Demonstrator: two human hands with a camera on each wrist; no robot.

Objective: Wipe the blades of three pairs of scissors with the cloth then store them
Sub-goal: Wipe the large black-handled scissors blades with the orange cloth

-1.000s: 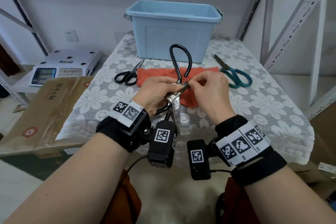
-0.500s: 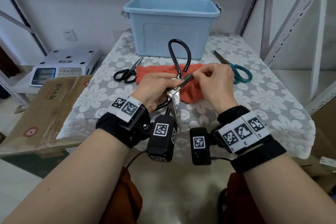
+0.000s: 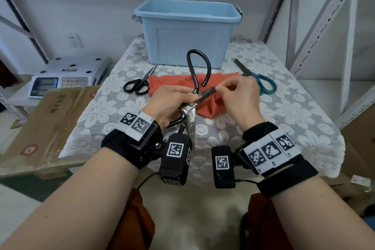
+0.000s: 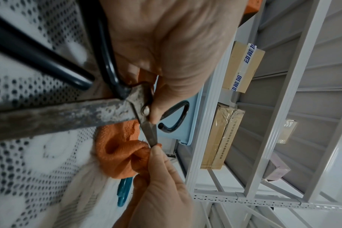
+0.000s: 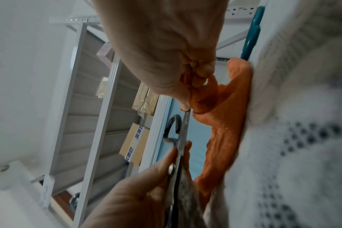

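My arms are bare to the wrist. Each wrist carries a wide black strap (image 3: 129,149) topped by a white band (image 3: 136,123) printed with square black-and-white code markers. A black boxy camera (image 3: 175,161) hangs under the left wrist and another (image 3: 223,165) under the right, each with its own code marker and a thin black cable (image 3: 145,181). Below, I see rust-orange clothing (image 3: 134,221).

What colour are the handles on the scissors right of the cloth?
Teal, clearest in the head view.

Blue bin (image 3: 187,32) blocks the table's (image 3: 284,119) back (front cloth bare)
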